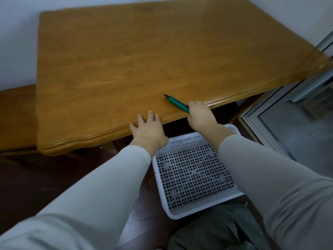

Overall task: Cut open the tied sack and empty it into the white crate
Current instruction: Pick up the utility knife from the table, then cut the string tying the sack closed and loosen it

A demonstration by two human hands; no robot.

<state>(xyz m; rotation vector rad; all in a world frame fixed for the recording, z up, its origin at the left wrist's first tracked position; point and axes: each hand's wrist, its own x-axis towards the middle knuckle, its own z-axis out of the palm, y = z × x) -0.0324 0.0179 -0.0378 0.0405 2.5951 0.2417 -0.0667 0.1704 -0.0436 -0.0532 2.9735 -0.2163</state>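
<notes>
A white perforated crate (192, 210) sits on the floor below the table's near edge, with nothing inside it. Green-handled scissors (175, 102) lie on the wooden table (126, 60) near its front edge, blades pointing away to the left. My right hand (200, 117) grips the scissors by their handle end. My left hand (148, 131) rests on the table's front edge with fingers spread, holding nothing. No sack is in view.
A low wooden bench (16, 116) stands to the left of the table. A glass door with a metal frame (281, 127) is at the right. My knee in dark trousers (216, 230) is just in front of the crate.
</notes>
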